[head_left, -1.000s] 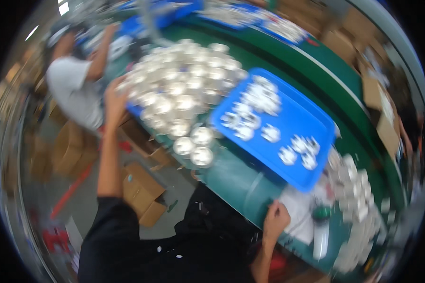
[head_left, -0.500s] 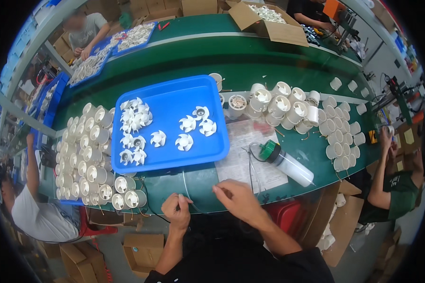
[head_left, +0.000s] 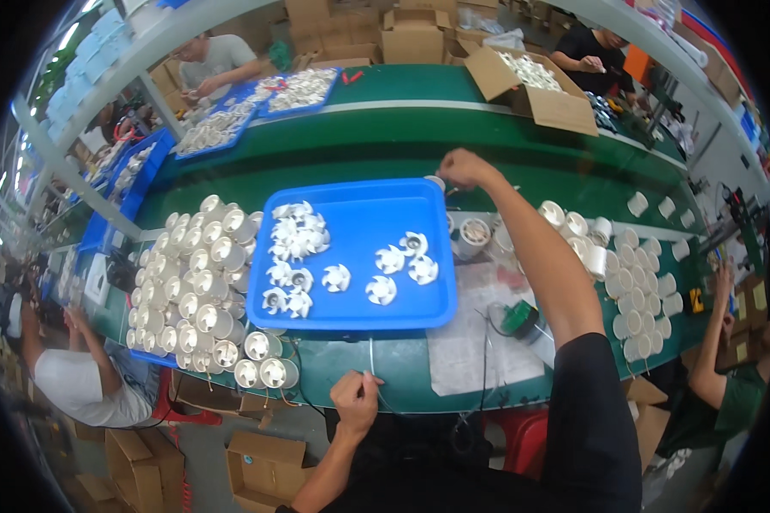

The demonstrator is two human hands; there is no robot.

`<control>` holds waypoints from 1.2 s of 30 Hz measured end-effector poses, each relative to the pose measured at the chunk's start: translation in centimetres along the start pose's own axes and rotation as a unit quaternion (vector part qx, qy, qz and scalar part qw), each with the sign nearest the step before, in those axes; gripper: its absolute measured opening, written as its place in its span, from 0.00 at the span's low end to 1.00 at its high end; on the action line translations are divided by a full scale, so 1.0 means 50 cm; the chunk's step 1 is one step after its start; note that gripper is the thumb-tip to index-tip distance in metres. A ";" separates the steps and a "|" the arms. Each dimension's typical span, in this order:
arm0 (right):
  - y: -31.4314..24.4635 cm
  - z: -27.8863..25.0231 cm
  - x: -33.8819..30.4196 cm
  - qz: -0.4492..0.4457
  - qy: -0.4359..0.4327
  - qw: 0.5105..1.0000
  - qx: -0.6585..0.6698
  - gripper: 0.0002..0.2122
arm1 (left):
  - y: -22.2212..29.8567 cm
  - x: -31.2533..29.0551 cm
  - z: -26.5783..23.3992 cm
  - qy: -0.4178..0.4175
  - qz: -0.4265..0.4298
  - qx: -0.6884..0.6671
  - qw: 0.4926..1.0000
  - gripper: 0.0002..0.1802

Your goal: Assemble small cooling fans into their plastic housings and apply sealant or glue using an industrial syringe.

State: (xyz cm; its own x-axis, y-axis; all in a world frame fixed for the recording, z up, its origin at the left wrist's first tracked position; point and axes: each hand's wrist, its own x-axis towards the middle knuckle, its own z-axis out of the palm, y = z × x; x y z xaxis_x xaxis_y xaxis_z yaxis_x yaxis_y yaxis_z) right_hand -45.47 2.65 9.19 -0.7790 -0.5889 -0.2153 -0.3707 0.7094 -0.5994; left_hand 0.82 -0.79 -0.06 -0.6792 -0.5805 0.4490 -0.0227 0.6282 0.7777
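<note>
My right hand (head_left: 464,169) reaches out past the far right corner of the blue tray (head_left: 351,323). Its fingers are curled in beside a white plastic cup (head_left: 437,182), mostly hidden; whether they grip it, I cannot tell. Close to the table's near edge, my left hand (head_left: 355,400) is closed like a fist, and whatever it pinches is too small to make out. Several white fan impellers (head_left: 335,278) lie in the tray, heaped on its left and looser on its right. Right of the tray stands a white motor housing (head_left: 472,237).
White cup-shaped housings (head_left: 205,282) crowd the table left of the tray, others (head_left: 633,295) at right. A green-capped bottle (head_left: 518,318) lies on a paper sheet (head_left: 462,359), partly behind my right forearm. An open carton (head_left: 556,111) stands at the back. Other people sit around.
My right hand has moved from the near edge, forward to the tray's far right corner. My left hand stays near the front edge, still closed. The whole view has shifted.
</note>
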 end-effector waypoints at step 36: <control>0.196 -0.129 -0.872 0.034 0.360 0.929 0.083 0.11 | -0.031 -0.016 0.003 0.009 -0.132 -0.021 0.991 0.26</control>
State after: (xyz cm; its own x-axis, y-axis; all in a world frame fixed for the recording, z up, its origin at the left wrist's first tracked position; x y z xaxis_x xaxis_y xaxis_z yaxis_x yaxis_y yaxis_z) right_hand -18.40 37.77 17.70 -0.9559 -0.0912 0.2790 -0.2723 0.6302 -0.7271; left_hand 1.26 -1.22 -1.68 -0.6404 -0.7312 0.2350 -0.1670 0.4312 0.8867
